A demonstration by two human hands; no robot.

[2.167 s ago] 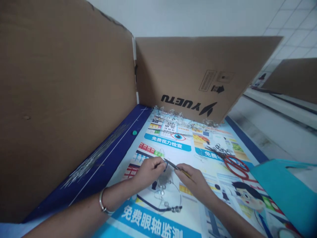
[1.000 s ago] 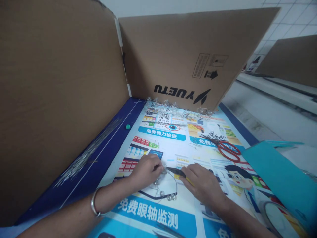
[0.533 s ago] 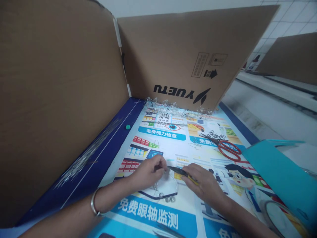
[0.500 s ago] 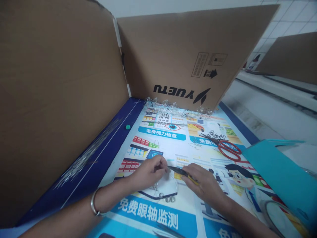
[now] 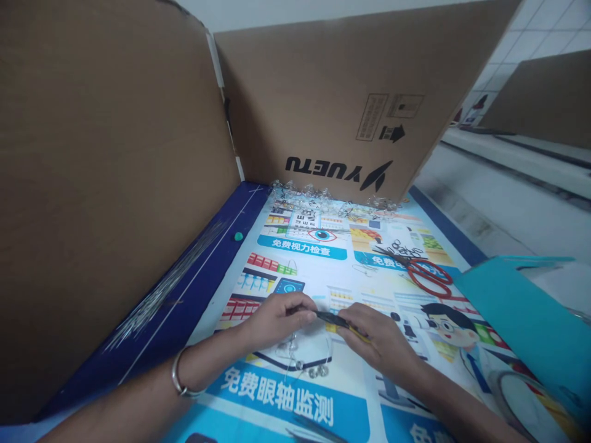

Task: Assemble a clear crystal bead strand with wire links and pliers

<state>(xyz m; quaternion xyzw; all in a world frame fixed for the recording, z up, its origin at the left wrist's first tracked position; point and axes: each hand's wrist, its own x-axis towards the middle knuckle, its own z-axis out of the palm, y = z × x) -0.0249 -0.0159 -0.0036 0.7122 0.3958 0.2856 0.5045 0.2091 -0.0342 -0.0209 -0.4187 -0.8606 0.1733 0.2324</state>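
Our right hand (image 5: 381, 338) wraps the pliers (image 5: 333, 319); our left hand (image 5: 279, 321) pinches beaded wire (image 5: 318, 371), light, probably springy, best held near the tips.

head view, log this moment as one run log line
left hand: pinching beaded wire | right hand: holding yellow-handled pliers, tips at left fingers | red-handled scissors: on printed sheet, beyond right hand

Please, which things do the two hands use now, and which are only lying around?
In use:
right hand: black-and-yellow pliers
left hand: beaded wire, it seems

Lying about:
red-handled scissors
straight wires
small green lump
teal container
clear beaded pieces by the cardboard
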